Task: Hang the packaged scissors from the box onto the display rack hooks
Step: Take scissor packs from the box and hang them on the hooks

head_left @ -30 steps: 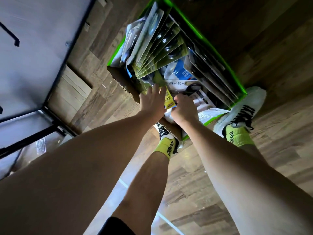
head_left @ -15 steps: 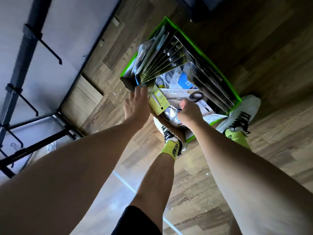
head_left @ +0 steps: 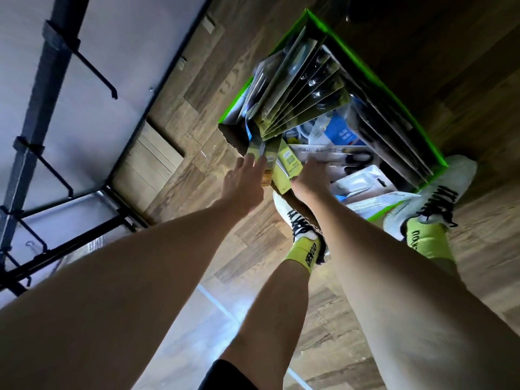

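Observation:
A cardboard box with a bright green rim (head_left: 363, 68) stands on the floor, packed with carded scissors. A fan of yellow-green scissor packs (head_left: 304, 88) rises out of it. My left hand (head_left: 243, 184) holds the lower ends of these packs from the left, fingers stretched along the yellow cards. My right hand (head_left: 311, 178) grips the same bundle's yellow bottom cards (head_left: 287, 167) from the right. Another pack with black-handled scissors (head_left: 337, 157) lies flat in the box. The display rack (head_left: 36, 114) with black hooks (head_left: 95, 71) stands at the left.
My two feet in white shoes and yellow socks (head_left: 305, 249) stand beside the box on the wood-pattern floor (head_left: 478, 249). A grey back panel (head_left: 107, 46) fills the rack behind the hooks. Its dark base frame (head_left: 70, 243) runs along the floor at lower left.
Both hands have lifted the fan of yellow-green packs up and out of the box. The view has tilted, bringing more of the rack and its hooks into sight.

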A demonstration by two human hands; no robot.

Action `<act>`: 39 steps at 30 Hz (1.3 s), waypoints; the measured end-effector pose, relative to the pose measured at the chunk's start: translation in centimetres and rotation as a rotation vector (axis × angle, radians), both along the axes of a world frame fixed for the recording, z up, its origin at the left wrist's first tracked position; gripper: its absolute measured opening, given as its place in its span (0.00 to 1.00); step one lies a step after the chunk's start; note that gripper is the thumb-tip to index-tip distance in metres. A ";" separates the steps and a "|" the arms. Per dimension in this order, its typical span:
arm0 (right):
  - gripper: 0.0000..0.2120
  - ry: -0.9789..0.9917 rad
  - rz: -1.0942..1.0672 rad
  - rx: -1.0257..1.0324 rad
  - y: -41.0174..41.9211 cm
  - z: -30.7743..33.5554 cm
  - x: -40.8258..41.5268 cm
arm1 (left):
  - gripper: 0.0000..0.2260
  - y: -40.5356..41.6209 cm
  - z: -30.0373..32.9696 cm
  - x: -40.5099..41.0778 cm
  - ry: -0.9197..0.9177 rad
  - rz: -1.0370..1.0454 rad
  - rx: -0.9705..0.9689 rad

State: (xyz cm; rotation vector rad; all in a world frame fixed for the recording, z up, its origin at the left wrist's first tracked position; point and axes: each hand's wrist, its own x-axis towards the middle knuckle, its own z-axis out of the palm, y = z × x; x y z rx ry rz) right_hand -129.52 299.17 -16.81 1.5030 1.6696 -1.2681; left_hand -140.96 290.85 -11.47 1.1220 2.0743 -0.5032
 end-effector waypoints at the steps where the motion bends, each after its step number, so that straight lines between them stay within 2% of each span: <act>1: 0.16 -0.016 -0.010 0.024 -0.4 -0.3 0.0 | 0.28 -0.4 -0.2 0.0 -0.003 -0.010 0.005; 5: 0.12 0.040 0.006 0.138 -1.2 0.3 0.4 | 0.28 -0.5 0.5 0.2 -0.008 -0.007 0.045; 10: 0.16 0.048 -0.056 0.097 0.5 4.3 2.3 | 0.35 1.0 4.1 2.0 -0.017 0.072 0.143; 14: 0.19 0.146 -0.068 0.126 3.1 8.6 3.7 | 0.39 3.0 7.5 3.7 -0.036 0.117 0.156; 18: 0.12 0.209 0.238 0.131 5.8 12.8 5.1 | 0.34 4.4 10.8 5.9 -0.109 0.337 0.205; 22: 0.10 0.287 0.480 0.102 8.2 18.4 5.9 | 0.19 5.8 15.4 7.4 -0.037 0.422 0.178; 24: 0.11 0.324 0.573 0.102 9.6 21.7 6.2 | 0.16 6.4 18.0 8.0 -0.043 0.495 0.173; 26: 0.11 0.364 0.627 0.153 11.3 25.4 6.5 | 0.14 6.9 21.3 8.8 -0.078 0.572 0.165; 30: 0.07 0.448 0.766 0.395 14.6 34.5 5.7 | 0.14 8.6 28.9 9.8 -0.110 0.683 0.248; 33: 0.08 0.526 0.869 0.505 16.2 41.9 4.9 | 0.17 9.7 35.9 10.2 -0.026 0.740 0.348; 39: 0.04 0.658 1.016 0.687 18.6 54.7 2.8 | 0.09 10.1 48.5 9.0 0.226 0.829 0.602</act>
